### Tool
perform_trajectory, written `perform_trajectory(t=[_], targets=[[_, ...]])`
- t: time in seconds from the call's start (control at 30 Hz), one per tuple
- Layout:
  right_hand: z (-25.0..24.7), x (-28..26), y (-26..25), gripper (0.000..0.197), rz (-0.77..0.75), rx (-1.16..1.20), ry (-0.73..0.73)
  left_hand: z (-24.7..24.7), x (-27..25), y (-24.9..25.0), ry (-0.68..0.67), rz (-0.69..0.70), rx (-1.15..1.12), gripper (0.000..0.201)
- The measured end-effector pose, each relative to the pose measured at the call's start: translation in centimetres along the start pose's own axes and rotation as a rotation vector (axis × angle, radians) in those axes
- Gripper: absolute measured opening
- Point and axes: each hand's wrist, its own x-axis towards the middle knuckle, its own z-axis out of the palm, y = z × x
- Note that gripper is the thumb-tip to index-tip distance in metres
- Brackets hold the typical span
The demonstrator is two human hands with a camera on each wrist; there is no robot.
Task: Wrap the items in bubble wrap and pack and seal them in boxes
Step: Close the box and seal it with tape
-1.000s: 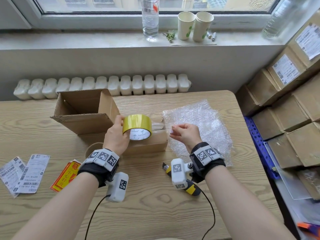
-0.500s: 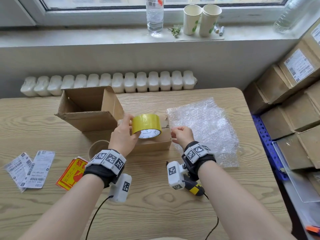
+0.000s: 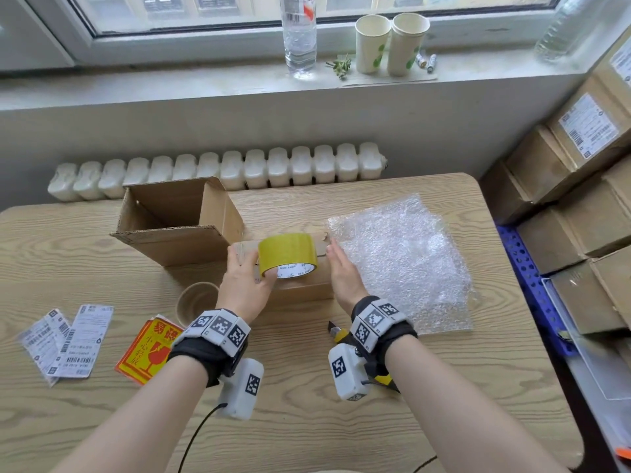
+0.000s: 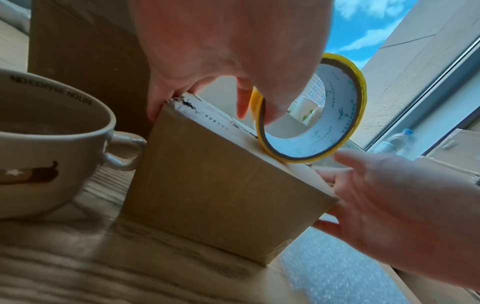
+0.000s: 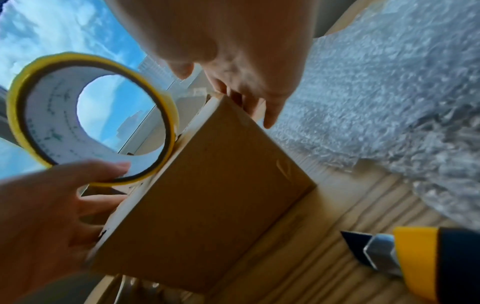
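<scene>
While the left hand point(image 3: 246, 285) grips a glossy yellow tape roll point(image 3: 288, 255) atop the shut kraft cardboard box point(image 3: 300, 288) on the woodgrain tabletop point(image 3: 307, 421), the right hand point(image 3: 343, 273), fingers straight, presses the box's side w/ crinkly bubble wrap point(image 3: 403, 261) beside; box top mostly hidden.

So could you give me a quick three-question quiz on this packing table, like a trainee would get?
1. True or false: the left hand holds the yellow tape roll.
2. What lies flat to the right of the small closed box? A) bubble wrap B) a towel C) a newspaper
3. Fill in: the right hand rests open against the box's ____ end.

Key: 1 true; 2 A, the bubble wrap; 3 right.
</scene>
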Motion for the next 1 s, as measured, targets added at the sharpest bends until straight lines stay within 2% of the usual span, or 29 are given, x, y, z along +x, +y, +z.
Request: perform_trajectory(t=[0.17, 0.2, 0.27, 0.37, 0.43, 0.5, 0.57, 0.63, 0.77, 0.9, 1.0], targets=[[-2.2, 0.2, 1.0, 0.059, 0.163, 0.034, -0.053, 0.6, -0.2, 1.9, -0.016, 0.010, 0.015, 0.043], [-2.9, -0.1, 1.1, 0.057, 0.148, 0.021, -0.047, 0.8, -0.3, 2.5, -0.019, 0.005, 0.005, 0.047], [-4.1, -0.8, 1.0, 0.057, 0.023, -0.032, -0.020, 1.1, -0.4, 3.8, -0.026, 0.010, -0.028, 0.055], [-5.0, -1.6, 0.7, 0.084, -0.187, -0.389, -0.090, 1.1, -0.1, 4.9, 0.000, 0.124, -0.061, 0.063], [-4.9, -1.8, 0.9, 0.100, -0.247, -0.703, -0.131, 0.8, 0.3, 5.3, -0.021, 0.261, -0.052, 0.064], [-4.6, -1.8, 0.9, 0.109, -0.263, -0.904, -0.127, 0.1, 0.4, 6.0, -0.069, 0.355, -0.057, 0.061], [-4.1, -1.7, 1.1, 0.110, -0.262, -1.015, -0.113, -0.8, 0.4, 6.7, -0.143, 0.347, -0.093, 0.064], [-3.7, -1.4, 1.3, 0.107, -0.254, -1.087, -0.107, -1.5, 0.5, 7.5, -0.232, 0.291, -0.131, 0.058], [-3.5, -1.3, 1.7, 0.107, -0.249, -1.115, -0.107, -2.1, 1.4, 8.1, -0.340, 0.261, -0.173, 0.050], [-3.7, -1.7, 1.1, 0.110, -0.280, -1.031, -0.088, -2.9, 2.1, 7.1, -0.422, 0.272, -0.235, 0.061], [-3.5, -1.9, 1.2, 0.110, -0.290, -1.016, -0.077, -3.1, 2.2, 6.7, -0.439, 0.233, -0.257, 0.050]])
